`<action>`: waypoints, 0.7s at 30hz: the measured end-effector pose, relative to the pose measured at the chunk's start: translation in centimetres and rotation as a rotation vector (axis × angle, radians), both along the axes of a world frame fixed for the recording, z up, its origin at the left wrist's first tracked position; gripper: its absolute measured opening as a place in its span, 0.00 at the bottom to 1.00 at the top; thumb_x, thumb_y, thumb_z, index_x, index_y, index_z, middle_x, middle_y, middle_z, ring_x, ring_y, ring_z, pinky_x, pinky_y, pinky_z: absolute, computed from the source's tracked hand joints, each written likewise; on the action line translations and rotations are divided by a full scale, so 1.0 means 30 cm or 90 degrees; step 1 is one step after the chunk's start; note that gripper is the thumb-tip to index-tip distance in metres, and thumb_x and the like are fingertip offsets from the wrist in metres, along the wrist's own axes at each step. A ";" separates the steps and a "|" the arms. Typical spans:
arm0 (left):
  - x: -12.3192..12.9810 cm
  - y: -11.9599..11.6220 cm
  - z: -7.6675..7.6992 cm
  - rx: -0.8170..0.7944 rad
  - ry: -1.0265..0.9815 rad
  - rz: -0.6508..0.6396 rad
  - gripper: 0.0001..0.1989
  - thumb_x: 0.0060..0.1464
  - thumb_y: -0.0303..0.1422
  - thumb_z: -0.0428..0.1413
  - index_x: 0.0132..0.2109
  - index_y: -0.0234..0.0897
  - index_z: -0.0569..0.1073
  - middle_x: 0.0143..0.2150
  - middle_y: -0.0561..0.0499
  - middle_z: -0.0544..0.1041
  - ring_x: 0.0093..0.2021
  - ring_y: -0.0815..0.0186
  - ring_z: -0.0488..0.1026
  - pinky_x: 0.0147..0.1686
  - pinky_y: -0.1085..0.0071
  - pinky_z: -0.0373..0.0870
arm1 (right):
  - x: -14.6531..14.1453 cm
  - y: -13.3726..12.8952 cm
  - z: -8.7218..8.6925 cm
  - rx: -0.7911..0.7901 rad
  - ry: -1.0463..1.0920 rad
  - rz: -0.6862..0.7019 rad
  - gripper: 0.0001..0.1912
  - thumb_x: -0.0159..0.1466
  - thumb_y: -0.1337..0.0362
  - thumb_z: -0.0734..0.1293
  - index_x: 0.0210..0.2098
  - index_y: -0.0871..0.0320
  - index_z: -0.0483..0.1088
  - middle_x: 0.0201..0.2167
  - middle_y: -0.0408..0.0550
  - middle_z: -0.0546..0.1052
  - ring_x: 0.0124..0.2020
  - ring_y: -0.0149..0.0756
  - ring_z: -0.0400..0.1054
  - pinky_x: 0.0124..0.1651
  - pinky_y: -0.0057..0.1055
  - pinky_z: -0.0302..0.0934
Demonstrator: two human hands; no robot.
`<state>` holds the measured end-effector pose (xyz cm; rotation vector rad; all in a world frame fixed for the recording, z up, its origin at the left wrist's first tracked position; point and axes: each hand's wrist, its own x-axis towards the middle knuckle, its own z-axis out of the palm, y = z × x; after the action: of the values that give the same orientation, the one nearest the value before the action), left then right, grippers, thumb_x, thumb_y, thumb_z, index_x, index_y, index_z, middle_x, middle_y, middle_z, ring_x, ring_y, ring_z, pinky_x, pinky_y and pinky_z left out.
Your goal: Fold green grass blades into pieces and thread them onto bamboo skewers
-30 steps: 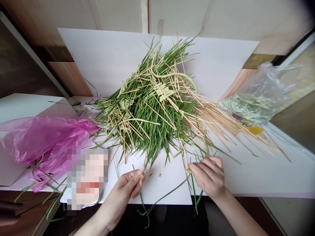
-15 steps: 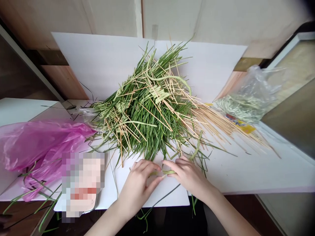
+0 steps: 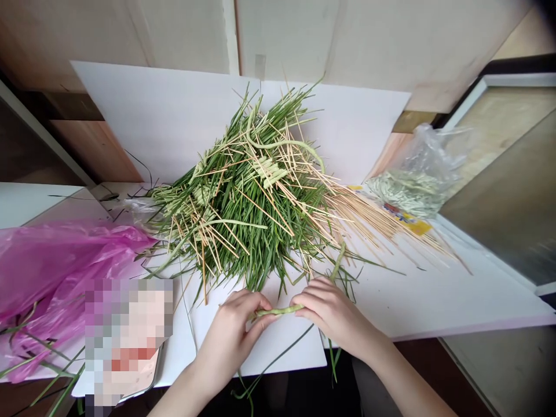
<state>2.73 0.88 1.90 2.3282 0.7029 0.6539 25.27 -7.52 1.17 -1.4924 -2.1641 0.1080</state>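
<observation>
A pale green folded leaf strip (image 3: 278,311) stretches between my left hand (image 3: 230,330) and my right hand (image 3: 332,313), pinched in the fingers of both. A thinner green strand (image 3: 337,263) rises behind my right hand towards the pile, though I cannot tell if it joins the strip. Just beyond my hands lies a large heap of long green leaves (image 3: 247,226) mixed with thin wooden sticks, on a white board (image 3: 282,353). Pale woven-looking pieces (image 3: 267,172) rest on top of the heap.
More wooden sticks (image 3: 365,217) fan out to the right of the heap. A clear plastic bag (image 3: 412,185) holds pale green strips at the right. A pink plastic bag (image 3: 52,272) lies at the left. A pixelated patch (image 3: 128,341) hides something near my left hand.
My hands have come together from being apart, and both now hold the pale strip, which has straightened between them. The whole view has shifted slightly to the left and down.
</observation>
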 end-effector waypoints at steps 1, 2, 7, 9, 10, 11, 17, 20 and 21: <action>-0.004 0.003 0.005 0.021 0.017 -0.003 0.05 0.66 0.34 0.57 0.40 0.39 0.73 0.35 0.53 0.77 0.37 0.62 0.75 0.37 0.68 0.68 | -0.002 -0.002 0.000 -0.007 -0.007 -0.006 0.12 0.63 0.75 0.77 0.32 0.59 0.70 0.28 0.40 0.74 0.33 0.36 0.67 0.41 0.33 0.57; -0.003 0.004 0.008 0.049 0.037 -0.012 0.05 0.66 0.34 0.57 0.40 0.39 0.73 0.35 0.52 0.78 0.37 0.61 0.75 0.37 0.67 0.68 | -0.007 -0.004 0.000 -0.016 -0.013 -0.009 0.12 0.64 0.76 0.76 0.33 0.59 0.70 0.29 0.40 0.74 0.33 0.36 0.67 0.40 0.33 0.56; 0.035 -0.011 0.007 0.222 0.138 -0.102 0.12 0.68 0.39 0.52 0.41 0.36 0.74 0.33 0.48 0.79 0.33 0.57 0.74 0.37 0.61 0.66 | -0.051 -0.006 0.008 -0.065 -0.047 0.009 0.15 0.65 0.75 0.75 0.31 0.58 0.66 0.27 0.38 0.72 0.31 0.34 0.66 0.37 0.31 0.53; 0.045 -0.018 0.007 0.228 0.158 -0.113 0.16 0.70 0.40 0.47 0.38 0.35 0.74 0.31 0.49 0.77 0.32 0.57 0.73 0.38 0.61 0.64 | -0.061 -0.011 0.010 -0.062 -0.057 0.007 0.18 0.65 0.76 0.74 0.28 0.57 0.63 0.25 0.38 0.70 0.28 0.33 0.64 0.35 0.31 0.51; 0.045 -0.021 0.009 0.213 0.161 -0.116 0.17 0.70 0.40 0.46 0.38 0.36 0.74 0.31 0.49 0.77 0.32 0.58 0.73 0.38 0.61 0.64 | -0.062 -0.014 0.009 -0.053 -0.058 0.008 0.19 0.65 0.76 0.73 0.27 0.57 0.61 0.24 0.37 0.69 0.27 0.32 0.62 0.34 0.31 0.50; 0.043 -0.024 0.013 0.188 0.160 -0.121 0.18 0.71 0.40 0.45 0.39 0.36 0.74 0.31 0.49 0.78 0.33 0.58 0.73 0.39 0.61 0.63 | -0.062 -0.018 0.008 -0.040 -0.057 0.012 0.18 0.66 0.77 0.71 0.27 0.57 0.61 0.23 0.37 0.68 0.26 0.32 0.60 0.33 0.31 0.49; 0.033 -0.046 0.041 -0.127 0.067 -0.138 0.19 0.71 0.42 0.47 0.34 0.37 0.71 0.30 0.54 0.72 0.31 0.66 0.67 0.40 0.68 0.61 | -0.055 -0.033 -0.013 0.084 -0.059 0.049 0.22 0.79 0.68 0.55 0.26 0.58 0.62 0.22 0.38 0.63 0.25 0.32 0.55 0.31 0.32 0.47; 0.047 -0.061 0.032 -0.332 0.015 -0.124 0.22 0.69 0.46 0.49 0.30 0.37 0.66 0.26 0.57 0.63 0.28 0.69 0.59 0.31 0.72 0.56 | -0.046 -0.028 -0.024 0.163 -0.087 0.061 0.24 0.80 0.66 0.56 0.26 0.59 0.65 0.21 0.40 0.63 0.25 0.32 0.56 0.32 0.33 0.48; 0.053 -0.065 0.025 -0.400 -0.001 -0.117 0.23 0.68 0.48 0.49 0.29 0.37 0.64 0.24 0.58 0.59 0.26 0.70 0.56 0.29 0.72 0.54 | -0.041 -0.027 -0.027 0.192 -0.096 0.067 0.23 0.79 0.67 0.57 0.27 0.60 0.67 0.21 0.40 0.64 0.26 0.33 0.56 0.32 0.34 0.48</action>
<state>4.32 -1.08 2.65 1.7783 0.5798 0.2919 24.04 -8.32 0.37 -1.2500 -2.2568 -0.2909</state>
